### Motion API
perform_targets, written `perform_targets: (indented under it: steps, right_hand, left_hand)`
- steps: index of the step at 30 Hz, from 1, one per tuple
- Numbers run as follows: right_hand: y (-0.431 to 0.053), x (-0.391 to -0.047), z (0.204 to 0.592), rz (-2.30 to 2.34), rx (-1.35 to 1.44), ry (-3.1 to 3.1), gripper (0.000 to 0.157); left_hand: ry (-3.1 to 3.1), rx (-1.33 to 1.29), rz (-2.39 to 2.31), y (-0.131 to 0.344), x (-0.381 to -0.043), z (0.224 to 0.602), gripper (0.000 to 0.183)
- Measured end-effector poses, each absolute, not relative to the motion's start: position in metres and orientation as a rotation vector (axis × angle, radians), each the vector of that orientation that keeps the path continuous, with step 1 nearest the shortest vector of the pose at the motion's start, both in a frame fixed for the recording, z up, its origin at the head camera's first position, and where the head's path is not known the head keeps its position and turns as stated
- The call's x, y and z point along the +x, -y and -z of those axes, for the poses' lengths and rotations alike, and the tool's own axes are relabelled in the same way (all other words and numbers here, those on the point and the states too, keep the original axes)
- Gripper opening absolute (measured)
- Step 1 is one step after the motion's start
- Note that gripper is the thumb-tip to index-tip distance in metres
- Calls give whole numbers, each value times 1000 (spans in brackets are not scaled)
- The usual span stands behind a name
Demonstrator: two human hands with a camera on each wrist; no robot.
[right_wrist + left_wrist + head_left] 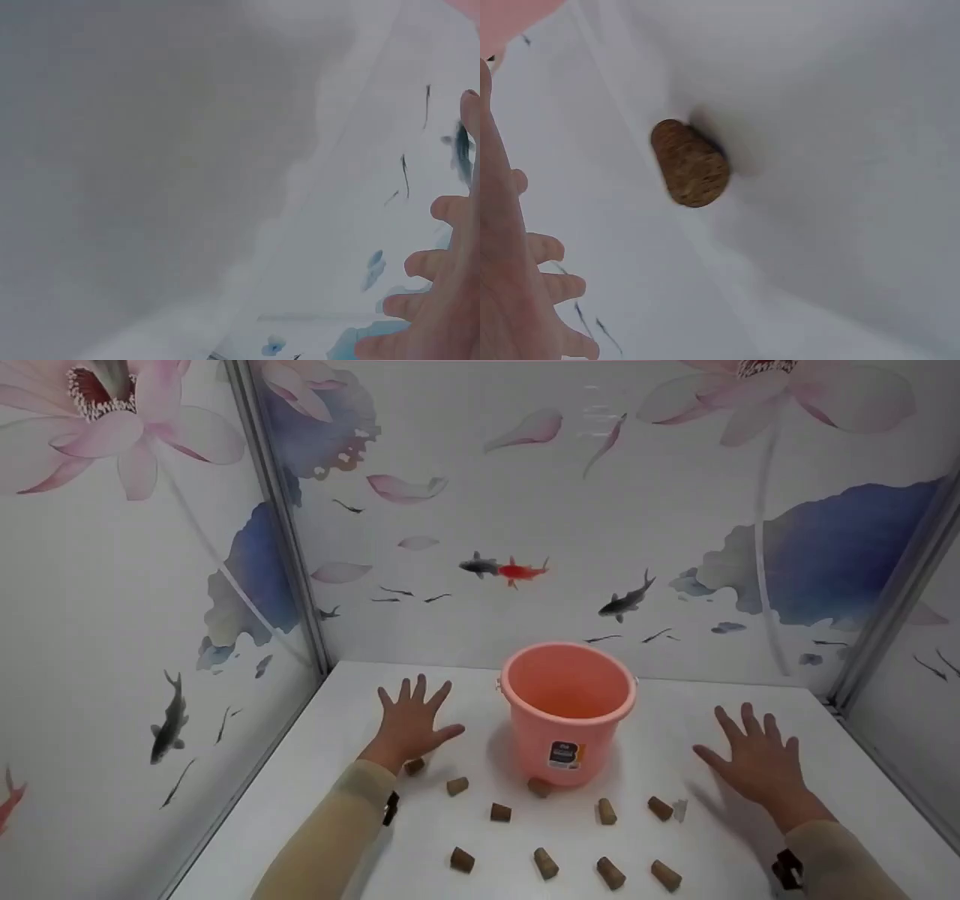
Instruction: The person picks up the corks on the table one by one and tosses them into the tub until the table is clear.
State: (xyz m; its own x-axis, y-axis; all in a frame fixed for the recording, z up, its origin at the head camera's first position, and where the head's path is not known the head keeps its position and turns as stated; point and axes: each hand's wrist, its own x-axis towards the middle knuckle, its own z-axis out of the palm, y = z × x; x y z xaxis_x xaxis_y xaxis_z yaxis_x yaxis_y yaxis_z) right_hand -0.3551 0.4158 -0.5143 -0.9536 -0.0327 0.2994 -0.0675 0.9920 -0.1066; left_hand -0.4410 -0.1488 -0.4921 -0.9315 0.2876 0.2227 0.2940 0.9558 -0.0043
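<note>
Head view: left hand [411, 724] and right hand [761, 757] are spread, gripping nothing. Ten corks [501, 812] lie on the tabletop [727, 874], outside the bucket [525, 735]. In my judgement, handling is not begun; all ten remain. Print on the label [566, 754] is illegible.

Left wrist view: one cork lies apart from the spread fingers.

Right wrist view: fingers spread, no cork, no writing.

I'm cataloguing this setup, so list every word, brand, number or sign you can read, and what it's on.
No text can be read with certainty.
Label on the front of the pink bucket: small pale lettering on a dark patch, too blurred to read.
Corks: no lettering visible.
</note>
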Motion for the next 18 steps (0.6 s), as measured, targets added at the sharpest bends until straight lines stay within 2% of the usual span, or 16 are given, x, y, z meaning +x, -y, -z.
perform_targets:
  steps: [8,14,18]
  right_hand:
    - [-401,-343,492,-569,54,2743,83]
    - [-372,-337,487,-799,40,2624,78]
    - [-355,-332,481,-879,49,2584,71]
  left_hand:
    - [2715,-439,516,138,-423,453,80]
    - [2527,-461,1038,110,-412,449,69]
    - [2427,-377,1339,87,-409,452,64]
